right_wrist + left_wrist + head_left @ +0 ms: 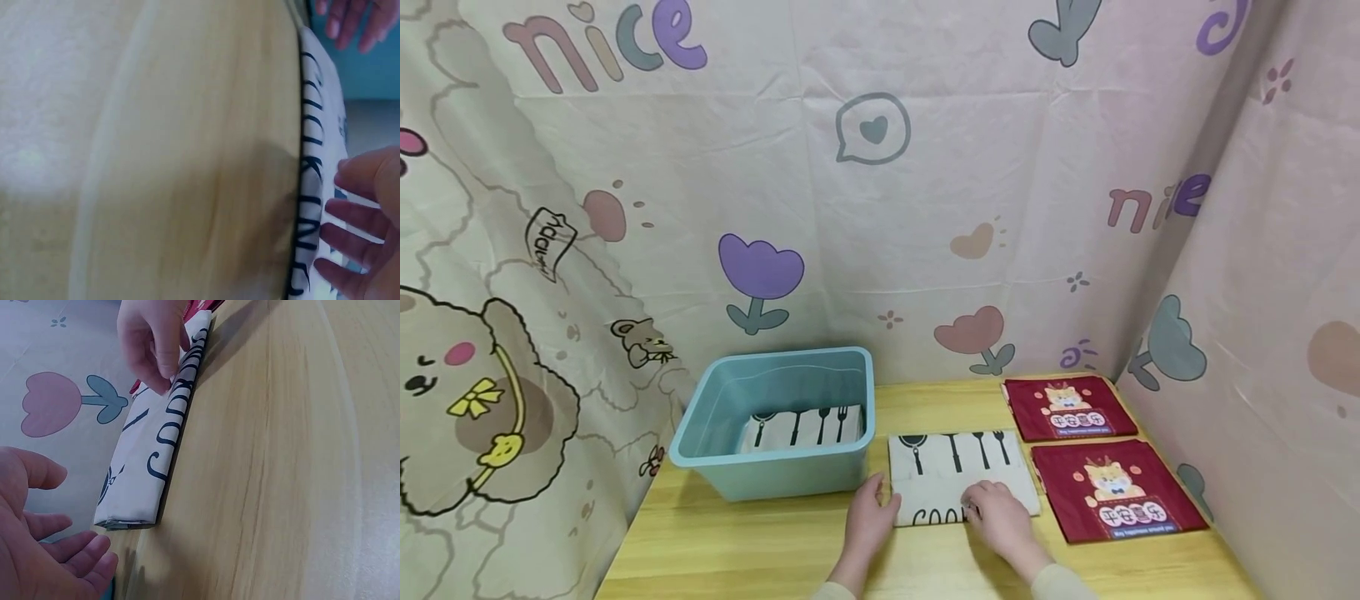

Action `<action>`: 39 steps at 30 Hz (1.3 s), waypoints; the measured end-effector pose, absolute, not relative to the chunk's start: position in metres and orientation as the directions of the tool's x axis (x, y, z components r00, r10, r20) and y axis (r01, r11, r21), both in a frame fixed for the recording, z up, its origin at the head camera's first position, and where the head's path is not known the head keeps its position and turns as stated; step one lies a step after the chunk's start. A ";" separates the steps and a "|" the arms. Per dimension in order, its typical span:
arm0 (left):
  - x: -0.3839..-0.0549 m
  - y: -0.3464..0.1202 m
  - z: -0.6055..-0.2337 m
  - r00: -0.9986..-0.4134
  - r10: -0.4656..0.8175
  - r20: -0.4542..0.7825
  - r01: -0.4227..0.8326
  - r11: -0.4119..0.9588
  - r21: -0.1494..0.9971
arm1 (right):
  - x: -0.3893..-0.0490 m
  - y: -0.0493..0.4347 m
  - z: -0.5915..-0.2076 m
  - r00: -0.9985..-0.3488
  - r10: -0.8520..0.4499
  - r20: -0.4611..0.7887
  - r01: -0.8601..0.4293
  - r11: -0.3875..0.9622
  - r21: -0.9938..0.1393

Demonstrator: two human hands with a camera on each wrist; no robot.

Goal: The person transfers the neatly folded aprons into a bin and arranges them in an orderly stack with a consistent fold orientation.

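Left hand (pixel 869 520) spread beside, right hand (pixel 1000 517) loose over white cloth (pixel 943 477); bin (pixel 790 477) held another (pixel 808 427), red cloths (pixel 1116 497) lay outside.

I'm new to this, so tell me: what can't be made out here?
Left wrist view: the layers of the folded white cloth, too small to count.
Head view: the near edge of the printed cloth inside the blue bin, which hides it.
Head view: most of the right sleeve, cut off by the bottom edge.
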State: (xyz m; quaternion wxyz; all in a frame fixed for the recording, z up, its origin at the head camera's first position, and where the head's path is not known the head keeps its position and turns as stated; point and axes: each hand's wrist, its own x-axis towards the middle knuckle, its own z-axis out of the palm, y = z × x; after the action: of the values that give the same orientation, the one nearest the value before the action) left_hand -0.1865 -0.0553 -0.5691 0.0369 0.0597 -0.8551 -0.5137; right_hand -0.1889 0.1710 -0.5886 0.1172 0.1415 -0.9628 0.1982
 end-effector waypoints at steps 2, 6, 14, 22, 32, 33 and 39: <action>-0.187 -0.055 -0.570 -0.989 -0.150 -0.014 -0.080 0.444 0.893 | -0.191 0.174 -0.586 -0.939 -0.189 0.289 -0.300 0.859 -0.415; -0.189 -0.054 -0.569 -0.989 -0.146 -0.028 -0.086 0.403 0.911 | -0.200 0.186 -0.582 -0.920 -0.116 0.374 -0.306 0.809 -0.502; -0.193 -0.050 -0.567 -0.985 -0.145 -0.092 -0.132 0.289 0.948 | -0.213 0.218 -0.576 -0.906 0.014 0.423 -0.274 0.742 -0.611; -0.195 -0.049 -0.574 -0.978 -0.166 -0.123 -0.158 0.217 0.963 | -0.220 0.240 -0.581 -0.953 0.115 0.279 -0.128 0.683 -0.719; -0.201 -0.048 -0.572 -0.973 -0.174 -0.152 -0.178 0.146 0.973 | -0.225 0.249 -0.580 -0.985 0.109 0.131 -0.026 0.665 -0.746; -0.202 -0.047 -0.572 -0.972 -0.173 -0.157 -0.183 0.142 0.973 | -0.226 0.249 -0.580 -0.987 0.106 0.117 -0.018 0.662 -0.750; -0.210 -0.046 -0.570 -0.962 -0.175 -0.211 -0.233 0.114 0.966 | -0.231 0.251 -0.579 -0.995 0.095 0.026 0.042 0.649 -0.760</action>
State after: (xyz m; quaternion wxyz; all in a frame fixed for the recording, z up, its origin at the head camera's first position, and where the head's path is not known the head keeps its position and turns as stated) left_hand -0.2103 -0.0455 -0.5705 -0.0222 0.1368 -0.7460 -0.6514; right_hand -0.2312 0.2512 -0.5790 0.0317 -0.0375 -0.9074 0.4174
